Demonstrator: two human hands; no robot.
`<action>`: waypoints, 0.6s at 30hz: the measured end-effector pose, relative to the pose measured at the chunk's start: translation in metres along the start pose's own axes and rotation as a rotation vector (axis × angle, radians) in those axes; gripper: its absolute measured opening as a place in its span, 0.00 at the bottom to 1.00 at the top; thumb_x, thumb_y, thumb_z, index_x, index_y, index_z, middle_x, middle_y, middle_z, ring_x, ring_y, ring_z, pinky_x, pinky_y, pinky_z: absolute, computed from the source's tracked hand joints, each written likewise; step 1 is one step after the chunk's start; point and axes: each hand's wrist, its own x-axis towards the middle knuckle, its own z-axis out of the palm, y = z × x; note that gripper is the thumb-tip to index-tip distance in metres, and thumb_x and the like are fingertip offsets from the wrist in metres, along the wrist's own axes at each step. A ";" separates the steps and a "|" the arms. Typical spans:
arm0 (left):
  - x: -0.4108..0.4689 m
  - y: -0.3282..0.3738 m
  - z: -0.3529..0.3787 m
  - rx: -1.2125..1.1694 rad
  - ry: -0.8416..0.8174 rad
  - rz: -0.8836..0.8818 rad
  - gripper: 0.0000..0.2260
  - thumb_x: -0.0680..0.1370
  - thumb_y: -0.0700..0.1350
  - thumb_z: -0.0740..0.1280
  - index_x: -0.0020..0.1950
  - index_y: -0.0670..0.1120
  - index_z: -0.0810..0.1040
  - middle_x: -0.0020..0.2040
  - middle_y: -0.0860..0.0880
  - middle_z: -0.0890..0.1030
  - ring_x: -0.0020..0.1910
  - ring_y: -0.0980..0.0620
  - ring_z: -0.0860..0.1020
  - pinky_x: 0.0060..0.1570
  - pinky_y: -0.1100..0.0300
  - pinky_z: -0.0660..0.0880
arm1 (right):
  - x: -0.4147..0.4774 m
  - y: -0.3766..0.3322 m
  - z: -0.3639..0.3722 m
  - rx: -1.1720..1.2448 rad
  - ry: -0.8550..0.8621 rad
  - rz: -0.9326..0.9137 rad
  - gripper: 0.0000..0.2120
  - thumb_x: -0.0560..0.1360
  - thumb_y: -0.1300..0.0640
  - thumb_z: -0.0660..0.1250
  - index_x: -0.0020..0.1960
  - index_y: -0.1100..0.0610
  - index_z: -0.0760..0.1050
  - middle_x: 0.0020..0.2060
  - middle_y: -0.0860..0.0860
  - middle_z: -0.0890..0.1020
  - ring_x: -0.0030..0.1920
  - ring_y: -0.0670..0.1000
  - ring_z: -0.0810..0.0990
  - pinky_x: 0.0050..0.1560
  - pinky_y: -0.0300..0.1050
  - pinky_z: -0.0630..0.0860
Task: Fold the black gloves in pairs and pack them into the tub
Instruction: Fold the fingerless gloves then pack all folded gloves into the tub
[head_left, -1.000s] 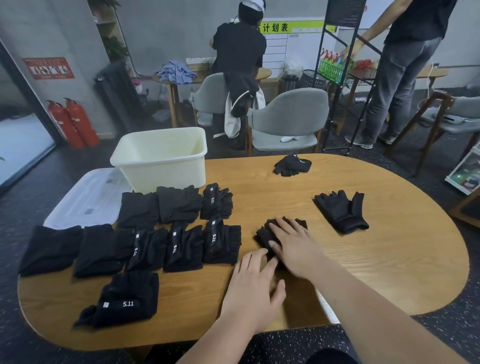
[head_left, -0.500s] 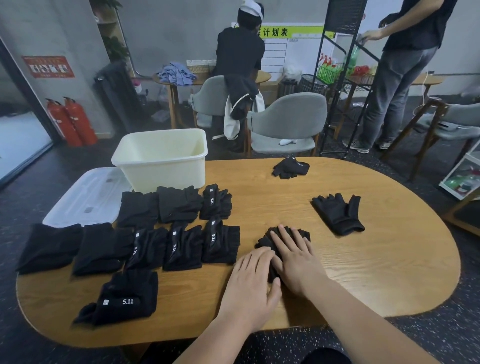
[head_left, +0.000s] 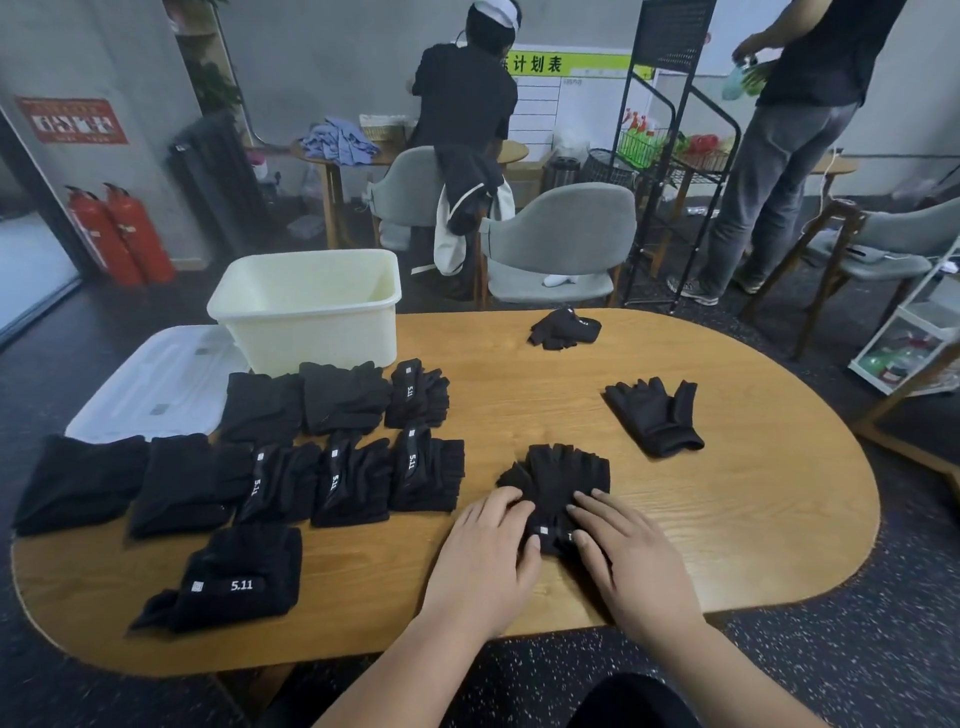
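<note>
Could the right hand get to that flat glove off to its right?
Probably yes: only bare table lies between the right hand and the flat glove, though the hand rests on another glove pair.

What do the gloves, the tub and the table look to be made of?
Gloves: probably a soft knit fabric, matt black; they crumple and fold limply.
Tub: plastic, cream, smooth, faintly glossy, with a moulded rim.
Table: wood or wood veneer, light brown with visible grain; I cannot tell which.
</note>
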 end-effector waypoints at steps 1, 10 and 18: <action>0.000 -0.001 0.001 0.004 0.013 -0.001 0.23 0.87 0.57 0.52 0.82 0.53 0.66 0.81 0.56 0.60 0.80 0.57 0.59 0.81 0.55 0.58 | -0.001 -0.001 0.000 0.007 0.005 -0.007 0.24 0.87 0.39 0.50 0.75 0.45 0.75 0.75 0.39 0.73 0.79 0.39 0.61 0.77 0.46 0.64; -0.002 0.001 0.002 0.092 0.045 0.172 0.22 0.84 0.59 0.57 0.76 0.55 0.74 0.75 0.58 0.73 0.77 0.58 0.65 0.83 0.55 0.50 | -0.006 -0.002 -0.004 0.145 0.235 -0.070 0.14 0.84 0.48 0.63 0.57 0.53 0.84 0.54 0.44 0.81 0.58 0.48 0.77 0.60 0.49 0.78; 0.003 -0.001 0.000 0.066 -0.019 0.062 0.24 0.84 0.60 0.57 0.80 0.56 0.68 0.78 0.61 0.67 0.79 0.61 0.59 0.82 0.60 0.47 | -0.003 -0.002 -0.013 0.117 0.040 -0.043 0.19 0.74 0.47 0.71 0.65 0.47 0.81 0.58 0.39 0.79 0.61 0.46 0.72 0.65 0.45 0.72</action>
